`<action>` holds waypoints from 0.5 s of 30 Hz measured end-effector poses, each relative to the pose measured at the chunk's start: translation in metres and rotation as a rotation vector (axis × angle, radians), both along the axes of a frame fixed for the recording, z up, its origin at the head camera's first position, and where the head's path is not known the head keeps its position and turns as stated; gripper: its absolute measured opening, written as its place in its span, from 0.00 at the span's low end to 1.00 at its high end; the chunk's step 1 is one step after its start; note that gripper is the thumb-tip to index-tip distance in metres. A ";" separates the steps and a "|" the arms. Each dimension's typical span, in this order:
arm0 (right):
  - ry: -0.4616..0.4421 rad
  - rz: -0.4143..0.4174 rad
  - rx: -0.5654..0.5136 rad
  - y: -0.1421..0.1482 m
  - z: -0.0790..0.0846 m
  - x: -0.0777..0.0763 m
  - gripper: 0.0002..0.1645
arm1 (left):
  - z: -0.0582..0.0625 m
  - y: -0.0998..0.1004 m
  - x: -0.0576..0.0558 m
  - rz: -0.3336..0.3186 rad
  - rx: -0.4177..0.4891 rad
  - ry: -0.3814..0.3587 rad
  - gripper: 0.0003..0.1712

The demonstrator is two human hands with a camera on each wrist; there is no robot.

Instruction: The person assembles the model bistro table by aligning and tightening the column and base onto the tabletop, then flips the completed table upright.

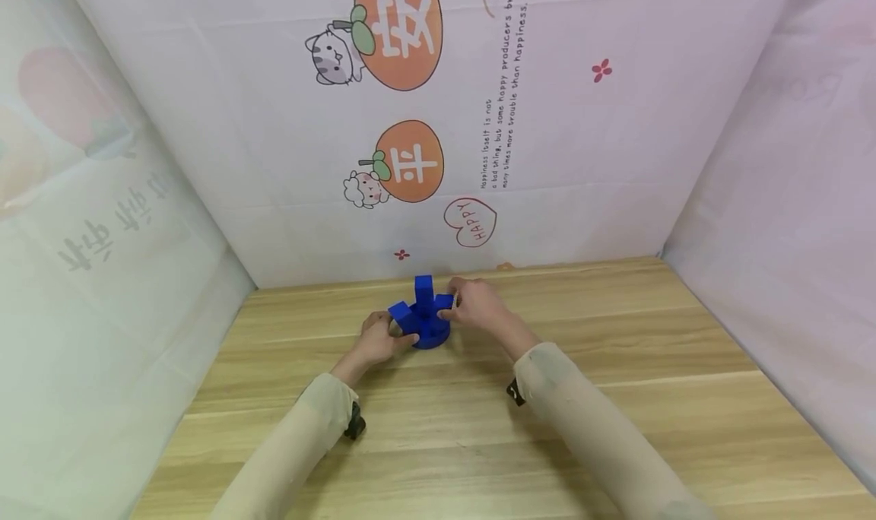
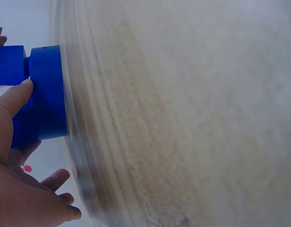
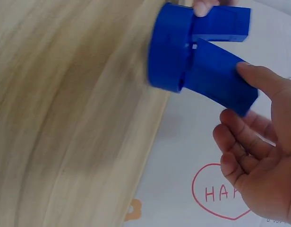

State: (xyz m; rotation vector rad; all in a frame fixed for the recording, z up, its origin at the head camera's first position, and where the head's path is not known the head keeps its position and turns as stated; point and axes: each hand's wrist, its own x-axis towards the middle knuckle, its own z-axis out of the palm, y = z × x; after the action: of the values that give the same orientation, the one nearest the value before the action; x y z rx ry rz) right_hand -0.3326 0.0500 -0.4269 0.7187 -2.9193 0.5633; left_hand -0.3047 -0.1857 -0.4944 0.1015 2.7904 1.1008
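A blue plastic piece with a round base (image 1: pixel 431 340) stands on the wooden table. Three blocky prongs rise from the base, the back one (image 1: pixel 424 288) upright and the two side ones leaning outward. My left hand (image 1: pixel 375 344) holds the left side of the piece, its thumb against the prong near the base rim (image 2: pixel 48 94) and fingers behind. With thumb and fingers, my right hand (image 3: pixel 273 156) pinches the outer end of the right prong (image 3: pixel 218 75). The base's far side is hidden in the head view.
Under the piece lies a wood-grain table (image 1: pixel 438 429). A white printed cloth (image 1: pixel 547 125) hangs at the table's back edge, close behind the piece. More cloth walls flank the left (image 1: pixel 103 315) and right (image 1: pixel 787 239) sides. Dark straps (image 1: pixel 355 421) sit at both wrists.
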 end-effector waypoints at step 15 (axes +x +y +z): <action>0.074 0.131 0.078 -0.003 0.001 0.005 0.28 | 0.000 0.001 0.001 0.002 -0.002 -0.004 0.53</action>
State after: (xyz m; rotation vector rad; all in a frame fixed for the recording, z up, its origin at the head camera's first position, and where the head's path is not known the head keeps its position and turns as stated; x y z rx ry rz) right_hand -0.3278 0.0468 -0.4257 0.9249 -2.8549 0.4266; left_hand -0.3039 -0.1846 -0.4947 0.0964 2.7888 1.0969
